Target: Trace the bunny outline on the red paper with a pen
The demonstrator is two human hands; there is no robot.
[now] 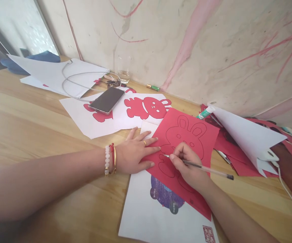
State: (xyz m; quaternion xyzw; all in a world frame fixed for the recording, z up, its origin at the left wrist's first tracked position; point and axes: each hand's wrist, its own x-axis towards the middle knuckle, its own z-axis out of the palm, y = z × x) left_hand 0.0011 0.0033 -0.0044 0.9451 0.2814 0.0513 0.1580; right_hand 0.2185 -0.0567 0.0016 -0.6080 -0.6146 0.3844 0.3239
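Note:
A sheet of red paper (pixel 176 148) bears a rabbit outline in dark line, with ears, a round head and part of a body. My right hand (pixel 190 165) grips a clear-barrelled pen (pixel 209 169), its tip at the rabbit's left side. Fingers spread, my left hand (pixel 138 152) lies flat across the red sheet's left edge. Beneath the red sheet is a white booklet (pixel 141 212) with a purple round picture and a red seal mark. My right hand covers part of the drawing.
Above the red sheet lies a red paper rabbit (pixel 151 107) on white paper. A phone (pixel 107 100) with a cable rests on another sheet. A glass (pixel 124 72) stands by the wall. To the right are a glue stick (pixel 206 112), folded white paper (pixel 244 135) and red scraps.

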